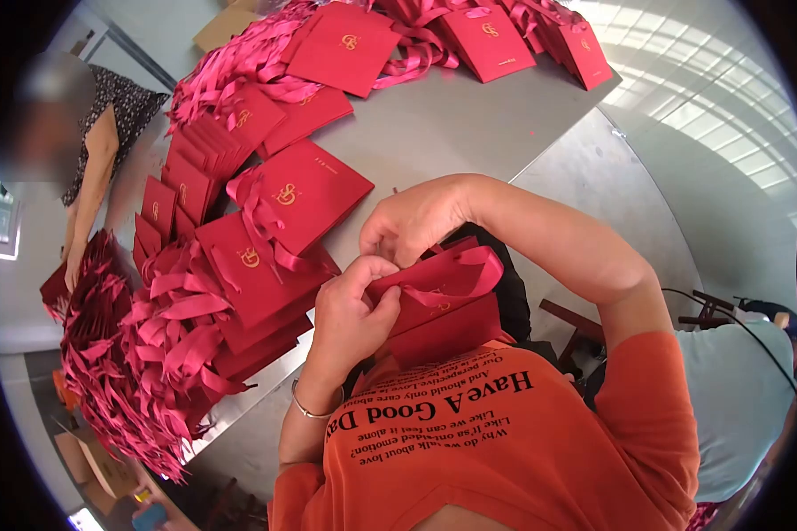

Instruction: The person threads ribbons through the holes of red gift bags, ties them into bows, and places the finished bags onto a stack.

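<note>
A red paper gift bag (443,323) with a pink-red ribbon handle (469,279) is tilted in front of my chest. My left hand (350,310), with a bracelet at the wrist, pinches the bag's upper left edge between thumb and fingers. Close against it, my right hand (421,217) reaches over the far side of the bag with its fingers curled together. The fingertips of both hands almost meet at the bag's top edge, and what the right ones pinch is hidden.
Finished-looking red bags with gold print (297,195) lie stacked left of my hands on a grey table (469,124). Ribbon-handled bags (173,327) heap along its left edge. More bags (345,44) cover the far side. A co-worker's arm (93,186) reaches in from the left.
</note>
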Tool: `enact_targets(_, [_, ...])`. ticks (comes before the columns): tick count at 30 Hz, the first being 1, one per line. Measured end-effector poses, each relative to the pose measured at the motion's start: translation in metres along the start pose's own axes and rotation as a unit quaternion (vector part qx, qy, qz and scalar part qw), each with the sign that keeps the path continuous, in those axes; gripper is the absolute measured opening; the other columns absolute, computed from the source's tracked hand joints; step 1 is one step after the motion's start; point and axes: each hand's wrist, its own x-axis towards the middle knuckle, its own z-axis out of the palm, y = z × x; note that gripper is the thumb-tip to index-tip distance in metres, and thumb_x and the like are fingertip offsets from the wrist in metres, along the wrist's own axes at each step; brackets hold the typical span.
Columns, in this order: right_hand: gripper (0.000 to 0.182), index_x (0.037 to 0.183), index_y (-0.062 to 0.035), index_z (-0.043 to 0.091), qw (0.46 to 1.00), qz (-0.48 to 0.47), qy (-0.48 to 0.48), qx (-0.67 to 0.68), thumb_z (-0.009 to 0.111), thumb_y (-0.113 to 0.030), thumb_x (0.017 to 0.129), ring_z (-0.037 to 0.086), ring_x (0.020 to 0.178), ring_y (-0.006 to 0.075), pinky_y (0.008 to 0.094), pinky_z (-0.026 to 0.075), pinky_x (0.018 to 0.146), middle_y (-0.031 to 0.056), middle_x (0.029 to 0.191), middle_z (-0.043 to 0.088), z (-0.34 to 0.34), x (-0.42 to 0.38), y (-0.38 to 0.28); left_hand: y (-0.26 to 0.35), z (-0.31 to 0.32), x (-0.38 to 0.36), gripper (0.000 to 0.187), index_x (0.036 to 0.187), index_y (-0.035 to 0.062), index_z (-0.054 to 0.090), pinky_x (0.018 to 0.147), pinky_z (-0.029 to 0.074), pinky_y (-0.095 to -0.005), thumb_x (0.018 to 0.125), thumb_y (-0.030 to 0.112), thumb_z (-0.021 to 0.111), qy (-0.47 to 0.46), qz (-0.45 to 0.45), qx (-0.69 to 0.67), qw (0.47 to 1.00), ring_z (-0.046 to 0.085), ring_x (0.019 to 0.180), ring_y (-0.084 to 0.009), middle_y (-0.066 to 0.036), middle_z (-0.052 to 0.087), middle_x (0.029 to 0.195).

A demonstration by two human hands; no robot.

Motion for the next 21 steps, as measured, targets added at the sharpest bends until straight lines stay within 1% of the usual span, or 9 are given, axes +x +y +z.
enact_targets(4, [0.048, 0.118, 0.0021, 0.062, 0.998, 0.033, -0.047, -0.026, 0.069, -0.009, 0.072, 0.061, 0.074, 0.0138, 0.0281, 0.047, 0.062, 0.0069, 0.094, 0.071, -0.008, -0.004, -0.014, 0.005, -0.003, 0.001, 0.017, 0.093, 0.0058, 0.063, 0.050, 0.045, -0.0289, 0.078, 0.004, 0.071, -0.017, -0.023, 0.019, 0.999, 0.057, 0.048, -0.0151, -0.007, 0.068, 0.071])
enact_targets(6, [0.048, 0.116, 0.0025, 0.062, 0.999, 0.028, -0.043, 0.003, 0.070, -0.010, 0.070, 0.059, 0.071, 0.0133, 0.0279, 0.046, 0.060, 0.0058, 0.089, 0.070, -0.007, 0.001, -0.008, 0.003, -0.003, 0.001, 0.017, 0.093, 0.0031, 0.062, 0.047, 0.032, -0.0193, 0.080, -0.002, 0.071, -0.003, -0.024, 0.006, 1.000, 0.041, 0.050, 0.0011, 0.002, 0.068, 0.073])
enact_targets(11, [0.048, 0.113, 0.0024, 0.063, 0.991, 0.031, -0.028, 0.123, 0.070, -0.009, 0.067, 0.056, 0.064, 0.0131, 0.0271, 0.044, 0.056, 0.0037, 0.078, 0.066, 0.002, 0.002, -0.001, 0.001, -0.005, 0.001, 0.018, 0.094, 0.0031, 0.061, 0.047, 0.031, -0.0181, 0.080, -0.003, 0.071, -0.016, -0.025, -0.016, 0.999, 0.040, 0.052, 0.0028, 0.004, 0.068, 0.075])
enact_targets(14, [0.048, 0.111, 0.0036, 0.061, 0.990, 0.073, 0.043, 0.113, 0.069, -0.006, 0.065, 0.055, 0.062, 0.0123, 0.0264, 0.043, 0.055, 0.0024, 0.074, 0.063, 0.007, -0.004, -0.008, -0.007, -0.006, 0.002, 0.018, 0.093, 0.0032, 0.061, 0.047, 0.030, -0.0165, 0.081, -0.006, 0.069, -0.018, -0.046, -0.063, 0.997, 0.040, 0.053, 0.0042, 0.004, 0.069, 0.078])
enact_targets(16, [0.045, 0.109, 0.0049, 0.059, 0.983, -0.002, 0.135, 0.126, 0.067, -0.001, 0.066, 0.055, 0.062, 0.0116, 0.0262, 0.044, 0.056, 0.0029, 0.074, 0.064, 0.009, -0.004, -0.005, -0.007, -0.006, 0.001, 0.017, 0.093, 0.0032, 0.060, 0.048, 0.030, -0.0158, 0.081, -0.007, 0.068, -0.017, -0.062, -0.102, 0.993, 0.041, 0.054, 0.0049, 0.005, 0.069, 0.080])
enact_targets(17, [0.045, 0.109, 0.0049, 0.059, 0.983, -0.002, 0.134, 0.126, 0.067, -0.001, 0.066, 0.055, 0.062, 0.0116, 0.0262, 0.044, 0.056, 0.0029, 0.074, 0.064, 0.008, -0.002, -0.003, -0.003, -0.007, 0.000, 0.017, 0.093, 0.0029, 0.061, 0.047, 0.032, -0.0164, 0.081, -0.006, 0.069, -0.043, -0.075, -0.127, 0.988, 0.043, 0.054, 0.0042, 0.004, 0.069, 0.078])
enact_targets(19, [0.042, 0.107, 0.0063, 0.057, 0.948, -0.041, 0.245, 0.199, 0.065, 0.003, 0.066, 0.057, 0.064, 0.0114, 0.0267, 0.045, 0.058, 0.0040, 0.074, 0.066, 0.000, 0.005, 0.006, -0.001, -0.009, 0.000, 0.016, 0.092, 0.0025, 0.061, 0.046, 0.033, -0.0169, 0.080, -0.005, 0.069, -0.069, -0.087, -0.150, 0.982, 0.045, 0.053, 0.0035, 0.003, 0.070, 0.077])
enact_targets(20, [0.034, 0.104, 0.0039, 0.056, 0.952, -0.045, 0.277, 0.124, 0.064, 0.005, 0.071, 0.059, 0.068, 0.0109, 0.0254, 0.046, 0.062, 0.0061, 0.078, 0.068, -0.004, 0.009, 0.012, 0.000, -0.007, 0.002, 0.018, 0.093, 0.0031, 0.061, 0.047, 0.031, -0.0158, 0.080, -0.007, 0.068, -0.068, -0.082, -0.141, 0.984, 0.044, 0.054, 0.0046, 0.004, 0.069, 0.079])
enact_targets(21, [0.034, 0.104, 0.0039, 0.056, 0.952, -0.045, 0.276, 0.123, 0.064, 0.005, 0.071, 0.059, 0.068, 0.0109, 0.0254, 0.046, 0.062, 0.0061, 0.078, 0.068, -0.004, 0.012, 0.015, 0.000, -0.006, 0.003, 0.019, 0.093, 0.0037, 0.061, 0.048, 0.029, -0.0146, 0.081, -0.009, 0.068, -0.067, -0.077, -0.131, 0.986, 0.042, 0.055, 0.0057, 0.005, 0.067, 0.081])
